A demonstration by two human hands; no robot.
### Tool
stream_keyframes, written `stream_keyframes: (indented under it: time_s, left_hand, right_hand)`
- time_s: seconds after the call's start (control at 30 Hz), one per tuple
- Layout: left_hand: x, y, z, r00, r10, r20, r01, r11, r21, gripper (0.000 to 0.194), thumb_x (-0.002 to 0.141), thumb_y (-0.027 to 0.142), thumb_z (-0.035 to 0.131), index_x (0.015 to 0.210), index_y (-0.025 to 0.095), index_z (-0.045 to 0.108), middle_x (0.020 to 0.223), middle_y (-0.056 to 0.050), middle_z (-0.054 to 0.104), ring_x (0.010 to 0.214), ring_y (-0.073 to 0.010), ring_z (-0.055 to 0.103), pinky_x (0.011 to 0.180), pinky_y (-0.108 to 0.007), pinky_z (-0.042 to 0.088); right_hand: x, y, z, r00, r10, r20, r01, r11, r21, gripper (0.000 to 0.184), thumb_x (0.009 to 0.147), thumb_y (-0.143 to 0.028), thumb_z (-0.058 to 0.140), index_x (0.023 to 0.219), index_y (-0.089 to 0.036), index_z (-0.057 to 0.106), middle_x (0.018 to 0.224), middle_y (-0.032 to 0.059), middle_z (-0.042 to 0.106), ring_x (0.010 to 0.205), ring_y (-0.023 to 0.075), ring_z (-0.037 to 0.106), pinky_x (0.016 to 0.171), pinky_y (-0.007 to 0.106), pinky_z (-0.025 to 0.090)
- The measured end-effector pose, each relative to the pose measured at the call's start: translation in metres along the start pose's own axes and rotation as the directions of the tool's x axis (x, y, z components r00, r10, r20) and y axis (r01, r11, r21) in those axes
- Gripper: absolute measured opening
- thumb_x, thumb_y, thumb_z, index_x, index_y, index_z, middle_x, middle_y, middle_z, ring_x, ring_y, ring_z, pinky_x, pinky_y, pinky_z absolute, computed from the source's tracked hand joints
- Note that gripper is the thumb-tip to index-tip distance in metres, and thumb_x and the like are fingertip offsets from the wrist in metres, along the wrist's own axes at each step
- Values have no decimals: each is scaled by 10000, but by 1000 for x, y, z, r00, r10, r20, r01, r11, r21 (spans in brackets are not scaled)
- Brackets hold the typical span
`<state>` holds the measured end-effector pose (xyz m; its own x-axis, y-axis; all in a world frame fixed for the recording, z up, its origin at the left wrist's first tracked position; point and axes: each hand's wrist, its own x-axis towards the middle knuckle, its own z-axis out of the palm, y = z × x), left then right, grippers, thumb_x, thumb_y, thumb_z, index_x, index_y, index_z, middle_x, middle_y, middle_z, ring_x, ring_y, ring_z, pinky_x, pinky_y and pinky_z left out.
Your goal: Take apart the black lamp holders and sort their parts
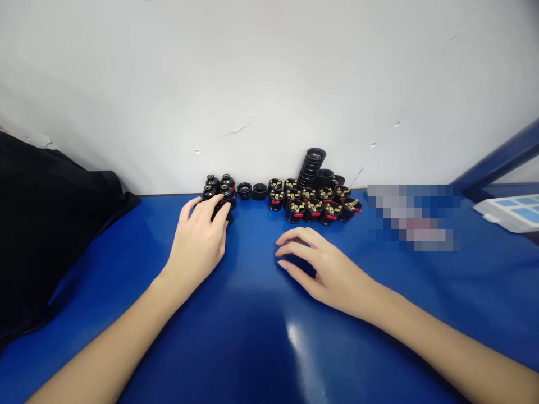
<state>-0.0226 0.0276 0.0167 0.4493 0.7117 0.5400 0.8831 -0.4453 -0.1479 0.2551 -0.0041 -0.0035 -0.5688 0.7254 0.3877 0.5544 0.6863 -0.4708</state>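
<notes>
My left hand reaches over a small cluster of black lamp holders with domed caps near the wall. Its fingers and thumb are curved around a lamp holder at the front of that cluster, which the hand mostly hides. In the middle of the table, my right hand hovers with its fingers bent and apart, nothing between them. Just beyond it stand several open black lamp-holder bodies, with brass contacts on top and red pieces on their sides.
A leaning stack of black threaded rings rises behind the bodies. Two shallow black caps lie between the groups. Black cloth covers the left side. A white-and-blue case and a blurred patch are to the right on the blue table.
</notes>
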Motion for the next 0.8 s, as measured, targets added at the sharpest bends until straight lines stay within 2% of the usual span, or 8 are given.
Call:
stream_keyframes:
  time_s: [0.13, 0.3, 0.4, 0.5, 0.6, 0.67, 0.73, 0.8]
  left_hand:
    - [0, 6, -2, 998, 42, -41, -49, 981, -190, 305, 1041, 166, 540, 1307, 152, 690, 1359, -180, 677, 1263, -317, 647, 1114, -522, 509]
    - [-2, 16, -4, 991, 133, -17, -124, 862, -492, 225, 1049, 197, 595, 1263, 185, 664, 1257, -121, 721, 1172, -249, 666, 1066, -442, 550]
    - [-3, 24, -4, 998, 56, 5, -41, 783, -620, 175, 1040, 211, 628, 1212, 194, 656, 1178, -90, 748, 1092, -220, 695, 1015, -396, 581]
    - [-6, 34, 0, 990, -104, 99, 143, 639, -756, 204, 1025, 239, 646, 1226, 205, 644, 1184, -81, 731, 1060, -203, 712, 953, -360, 614]
    - [-8, 43, 6, 957, -183, 225, 281, 391, -876, 225, 1032, 267, 622, 1250, 212, 633, 1239, -93, 692, 1108, -200, 710, 910, -323, 637]
    - [-9, 47, 8, 942, -192, 275, 322, 285, -903, 206, 1036, 285, 614, 1226, 209, 635, 1226, -99, 682, 1094, -202, 709, 884, -320, 646]
    - [-10, 49, 8, 933, -187, 306, 346, 247, -905, 200, 1034, 303, 620, 1209, 207, 639, 1205, -102, 683, 1060, -203, 708, 859, -323, 652]
    - [-10, 48, 7, 933, -167, 318, 353, 259, -899, 213, 1036, 322, 623, 1219, 215, 648, 1203, -99, 685, 1047, -200, 707, 843, -318, 656]
  right_hand:
    - [2, -1, -1, 999, 31, -18, -30, 998, 59, 143, 1030, -208, 616, 1124, -256, 712, 1218, 114, 702, 1143, 273, 699, 1024, 491, 608]
    - [2, -5, 3, 990, 142, -25, -137, 981, 140, 249, 1013, -251, 648, 1261, -260, 671, 1259, 115, 718, 1057, 261, 726, 904, 454, 665]
    - [1, -5, 5, 983, 182, -6, -179, 971, 159, 377, 991, -308, 693, 1361, -268, 632, 1313, 122, 717, 1015, 266, 724, 880, 478, 675]
    - [0, -4, 8, 973, 231, 31, -231, 939, 254, 538, 956, -368, 741, 1457, -262, 578, 1313, 122, 730, 987, 263, 737, 898, 505, 674]
    - [2, -3, 11, 954, 298, 32, -277, 838, 470, 491, 951, -396, 748, 1398, -249, 607, 1273, 111, 754, 1045, 255, 770, 982, 493, 657]
    - [4, -3, 12, 943, 331, 34, -281, 739, 613, 399, 957, -389, 746, 1311, -241, 638, 1260, 106, 760, 1117, 250, 771, 1048, 473, 631]
    - [6, -2, 13, 935, 345, 79, -294, 633, 716, 371, 957, -393, 750, 1274, -238, 637, 1230, 105, 772, 1131, 248, 776, 1057, 455, 626]
    - [6, 0, 13, 927, 350, 137, -320, 546, 774, 379, 958, -412, 751, 1271, -239, 625, 1184, 102, 789, 1082, 242, 793, 1011, 436, 643]
